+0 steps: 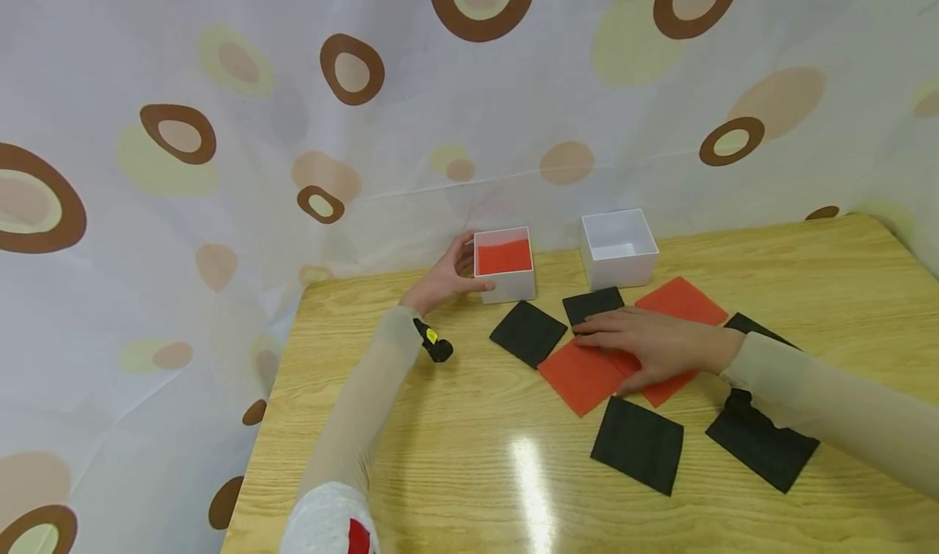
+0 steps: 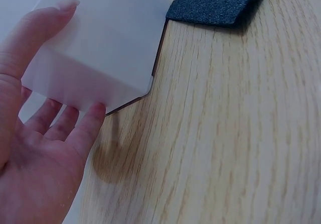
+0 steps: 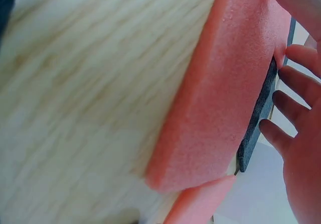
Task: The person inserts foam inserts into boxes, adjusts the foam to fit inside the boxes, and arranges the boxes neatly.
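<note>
My left hand (image 1: 443, 281) holds a small open-topped white box (image 1: 508, 287) by its left side, the thumb on the front wall and the other fingers round the side. Inside the box lies a red foam square (image 1: 504, 256). In the left wrist view the thumb and fingertips touch the white walls. My right hand (image 1: 656, 338) is over a cluster of red foam squares, its fingers spread and loosely bent. One red square (image 1: 579, 379) shows under and in front of it. In the right wrist view the thumb lies at the edge of a red piece (image 3: 215, 98).
A second white box (image 1: 623, 270) stands at the back right, its inner floor visible. Black foam squares (image 1: 528, 332) lie around the red ones, several in all, including a front one (image 1: 637, 444). Another red square (image 1: 682, 300) is behind the right hand. A patterned curtain (image 1: 411, 130) hangs behind the table.
</note>
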Available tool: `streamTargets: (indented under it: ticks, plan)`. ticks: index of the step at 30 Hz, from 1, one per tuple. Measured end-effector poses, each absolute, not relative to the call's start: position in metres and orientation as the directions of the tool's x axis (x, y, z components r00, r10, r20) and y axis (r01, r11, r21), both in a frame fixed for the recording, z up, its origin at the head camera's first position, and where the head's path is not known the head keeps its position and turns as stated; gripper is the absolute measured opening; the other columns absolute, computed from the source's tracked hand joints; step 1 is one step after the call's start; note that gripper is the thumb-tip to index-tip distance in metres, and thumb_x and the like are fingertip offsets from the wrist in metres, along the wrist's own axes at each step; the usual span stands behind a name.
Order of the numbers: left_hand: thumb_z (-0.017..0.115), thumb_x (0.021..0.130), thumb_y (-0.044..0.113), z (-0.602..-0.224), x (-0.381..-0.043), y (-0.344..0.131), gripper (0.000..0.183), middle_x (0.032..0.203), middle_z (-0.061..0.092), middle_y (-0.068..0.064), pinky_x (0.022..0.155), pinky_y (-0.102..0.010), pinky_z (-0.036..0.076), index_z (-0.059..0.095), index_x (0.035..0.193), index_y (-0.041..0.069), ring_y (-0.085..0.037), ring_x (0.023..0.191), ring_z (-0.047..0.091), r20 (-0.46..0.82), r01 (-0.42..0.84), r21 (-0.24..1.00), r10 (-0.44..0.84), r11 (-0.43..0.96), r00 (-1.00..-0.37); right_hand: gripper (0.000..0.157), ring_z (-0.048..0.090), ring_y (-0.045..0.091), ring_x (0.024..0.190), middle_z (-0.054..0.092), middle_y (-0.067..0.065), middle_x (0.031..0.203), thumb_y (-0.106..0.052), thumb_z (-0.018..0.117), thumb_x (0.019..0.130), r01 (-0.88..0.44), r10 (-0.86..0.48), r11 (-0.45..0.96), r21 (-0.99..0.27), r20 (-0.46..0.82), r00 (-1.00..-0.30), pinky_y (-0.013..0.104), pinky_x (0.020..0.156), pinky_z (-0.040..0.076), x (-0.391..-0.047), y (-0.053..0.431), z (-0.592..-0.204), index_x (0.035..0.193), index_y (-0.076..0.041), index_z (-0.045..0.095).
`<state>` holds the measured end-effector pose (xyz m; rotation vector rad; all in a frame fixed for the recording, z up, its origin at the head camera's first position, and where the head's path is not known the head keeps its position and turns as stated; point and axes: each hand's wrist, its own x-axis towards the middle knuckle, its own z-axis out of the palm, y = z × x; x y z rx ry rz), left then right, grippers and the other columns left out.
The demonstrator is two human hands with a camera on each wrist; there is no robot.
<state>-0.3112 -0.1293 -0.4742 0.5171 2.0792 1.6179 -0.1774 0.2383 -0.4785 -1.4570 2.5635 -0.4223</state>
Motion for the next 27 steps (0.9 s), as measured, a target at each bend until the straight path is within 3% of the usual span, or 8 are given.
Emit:
streamTargets:
  ticks: [5,13,20,27]
  plan:
    - [0.082,0.089,0.006,-0.474,-0.312,-0.129,0.097,0.165,0.033,-0.002,0.123,-0.040,0.033,0.022,0.163,0.026,-0.022,0.153,0.032,-0.114,0.022,0.972,0.554,0.234,-0.825,0.079,0.042,0.039,0.146,0.053,0.008,0.155,-0.056,0.077,0.090,-0.803,-0.853,0.500,-0.326,-0.025,-0.521,0.064,0.115,0.036,-0.176,0.234,-0.475,0.150,-0.010,0.055]
    - [0.082,0.089,0.006,-0.472,-0.311,-0.128,0.096,0.165,0.034,-0.001,0.123,-0.040,0.033,0.024,0.162,0.027,-0.022,0.153,0.032,-0.115,0.023,0.971,0.551,0.237,-0.826,0.074,0.052,0.036,0.134,0.058,0.011,0.146,-0.052,0.079,0.090,-0.842,-0.872,0.457,-0.286,0.045,-0.488,0.057,0.108,0.044,-0.174,0.229,-0.475,0.145,-0.006,0.059]
    - [0.082,0.089,0.006,-0.474,-0.311,-0.129,0.096,0.164,0.035,-0.001,0.122,-0.038,0.034,0.023,0.162,0.027,-0.021,0.153,0.032,-0.124,0.017,0.969,0.545,0.247,-0.829,0.086,0.050,0.028,0.128,0.054,0.007,0.138,-0.061,0.079,0.086,-0.838,-0.865,0.474,-0.269,0.033,-0.500,0.049,0.107,0.046,-0.174,0.227,-0.478,0.147,-0.005,0.057]
    - [0.082,0.089,0.005,-0.473,-0.310,-0.128,0.096,0.164,0.036,-0.002,0.122,-0.040,0.034,0.024,0.162,0.028,-0.022,0.153,0.033,-0.121,0.017,0.970,0.544,0.242,-0.830,0.080,0.051,0.027,0.128,0.055,0.006,0.138,-0.056,0.081,0.086,-0.863,-0.881,0.436,-0.256,0.073,-0.467,0.049,0.107,0.047,-0.174,0.227,-0.482,0.143,-0.005,0.059]
